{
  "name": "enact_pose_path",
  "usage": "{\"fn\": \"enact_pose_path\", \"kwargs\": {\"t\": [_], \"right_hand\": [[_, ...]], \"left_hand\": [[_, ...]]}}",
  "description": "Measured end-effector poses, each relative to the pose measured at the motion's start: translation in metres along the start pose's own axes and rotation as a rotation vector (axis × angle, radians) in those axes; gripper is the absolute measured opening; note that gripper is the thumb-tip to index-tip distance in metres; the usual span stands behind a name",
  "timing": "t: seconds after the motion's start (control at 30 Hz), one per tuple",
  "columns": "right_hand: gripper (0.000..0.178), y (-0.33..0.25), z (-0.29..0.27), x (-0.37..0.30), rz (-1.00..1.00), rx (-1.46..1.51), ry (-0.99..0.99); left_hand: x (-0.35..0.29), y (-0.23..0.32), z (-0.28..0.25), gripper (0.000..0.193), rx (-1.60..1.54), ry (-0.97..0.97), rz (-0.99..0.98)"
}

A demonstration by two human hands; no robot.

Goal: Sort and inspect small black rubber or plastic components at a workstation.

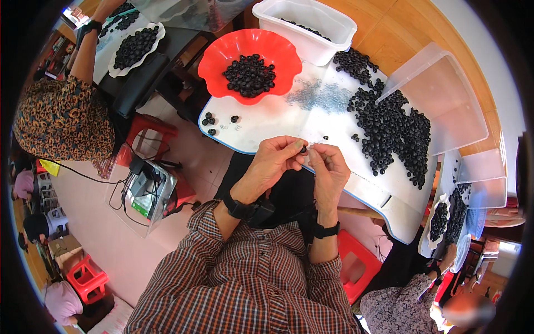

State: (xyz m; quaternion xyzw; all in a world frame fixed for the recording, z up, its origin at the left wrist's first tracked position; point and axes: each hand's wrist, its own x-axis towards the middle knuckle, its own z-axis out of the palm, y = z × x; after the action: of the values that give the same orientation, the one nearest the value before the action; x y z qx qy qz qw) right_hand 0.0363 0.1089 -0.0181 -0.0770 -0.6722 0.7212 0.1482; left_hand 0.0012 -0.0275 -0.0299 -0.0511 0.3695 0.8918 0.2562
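Observation:
Over the table's near edge, my left hand (pixel 272 162) pinches a small round black part (pixel 303 149) between thumb and fingers. My right hand (pixel 331 168) is closed right beside it, its thumb and fingertips meeting at something small and pale that I cannot make out. On the white table (pixel 278 126), one loose black part (pixel 326 137) lies just beyond my right fingers. To the right spreads a large pile of the same black parts (pixel 384 125). A patch of tiny clear pieces (pixel 320 96) lies ahead, and several black parts (pixel 208 118) sit at the left.
A red wavy-rimmed bowl (pixel 222 49) holding black parts stands at the far left, beside a white tub (pixel 311 47). A clear plastic bin (pixel 445 103) rests at the right edge. People work at both sides; a red stool (pixel 350 261) stands below the table.

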Motion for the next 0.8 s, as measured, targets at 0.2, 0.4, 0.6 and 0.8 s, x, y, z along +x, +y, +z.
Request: {"fn": "enact_pose_path", "kwargs": {"t": [0.2, 0.4, 0.6, 0.8], "right_hand": [[0.011, -0.001, 0.004, -0.002, 0.014, 0.058, -0.018], [0.011, 0.003, 0.001, -0.003, -0.025, -0.052, -0.01], [0.013, -0.015, 0.008, -0.006, -0.249, -0.395, -0.011], [0.013, -0.019, 0.01, -0.007, -0.229, -0.376, 0.008]], "left_hand": [[0.0, -0.002, -0.003, 0.023, 0.029, -0.024, 0.034], [-0.002, -0.001, 0.003, 0.021, 0.085, 0.015, 0.054], [-0.002, -0.001, -0.002, 0.021, 0.097, 0.004, 0.068], [-0.002, -0.003, -0.007, 0.022, 0.037, -0.046, 0.051]]}}
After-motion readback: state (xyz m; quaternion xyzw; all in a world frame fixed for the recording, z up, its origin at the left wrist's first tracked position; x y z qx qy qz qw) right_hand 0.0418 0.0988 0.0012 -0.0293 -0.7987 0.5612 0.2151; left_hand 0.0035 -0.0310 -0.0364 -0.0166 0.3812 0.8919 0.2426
